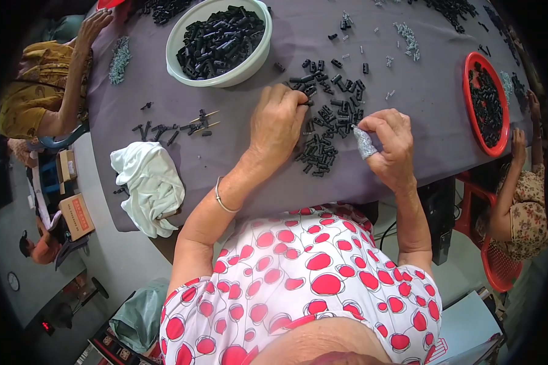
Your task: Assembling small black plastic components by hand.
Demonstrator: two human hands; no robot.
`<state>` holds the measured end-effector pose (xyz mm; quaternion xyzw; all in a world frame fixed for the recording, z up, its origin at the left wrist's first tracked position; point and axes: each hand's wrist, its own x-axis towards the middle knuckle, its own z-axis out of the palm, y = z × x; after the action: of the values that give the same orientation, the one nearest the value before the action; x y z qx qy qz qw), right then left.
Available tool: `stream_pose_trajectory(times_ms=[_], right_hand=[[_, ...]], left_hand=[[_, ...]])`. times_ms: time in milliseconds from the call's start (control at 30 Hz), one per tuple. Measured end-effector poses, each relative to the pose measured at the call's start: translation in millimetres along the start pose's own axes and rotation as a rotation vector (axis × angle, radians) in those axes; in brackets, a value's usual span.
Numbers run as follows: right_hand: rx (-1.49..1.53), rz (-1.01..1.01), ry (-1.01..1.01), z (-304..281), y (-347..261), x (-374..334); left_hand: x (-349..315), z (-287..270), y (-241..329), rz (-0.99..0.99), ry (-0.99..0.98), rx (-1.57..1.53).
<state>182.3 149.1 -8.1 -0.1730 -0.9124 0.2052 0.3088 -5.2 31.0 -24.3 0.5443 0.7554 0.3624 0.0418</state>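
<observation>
A loose heap of small black plastic parts (319,152) lies on the grey-covered table in front of me. My left hand (277,118) is closed in a pinch at the heap's left side, with a small black plastic part (309,103) at its fingertips. On the other side of the heap, my right hand (391,146) pinches thumb and forefinger together. Its thumb has a silvery wrap (365,143). Whatever those right fingertips hold is too small to make out. Beyond the heap lie scattered small metal springs (389,95).
A white tub (172,61) full of black parts stands at the far left. A red tray (470,91) of parts sits at the right. White cloth (149,188) lies near the left edge, below thin sticks (204,126) and black pieces. Other people sit at both sides.
</observation>
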Motion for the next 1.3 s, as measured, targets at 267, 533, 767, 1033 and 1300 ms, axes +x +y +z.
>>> stream_pose_trajectory(times_ms=[267,533,767,1033,1300], right_hand=[[0.14,-0.035,-0.006,-1.4,-17.5,18.0],[0.196,0.003,-0.04,1.5,-25.0,12.2],[0.188,0.016,-0.064,1.2,-26.1,8.3],[0.305,0.118,-0.064,-7.2,-28.9,6.4],[0.264,0.098,-0.061,-13.7,-35.5,10.9]], left_hand=[[-11.9,-27.4,12.8,-0.511,-0.363,-1.019],[-19.6,-27.5,18.8,-0.632,-0.409,-1.264],[-17.4,-29.4,25.1,-0.608,-0.524,-1.101],[-16.5,-28.2,26.6,-0.799,-0.359,-1.379],[-23.2,-24.2,25.7,-0.927,-0.339,-1.585]])
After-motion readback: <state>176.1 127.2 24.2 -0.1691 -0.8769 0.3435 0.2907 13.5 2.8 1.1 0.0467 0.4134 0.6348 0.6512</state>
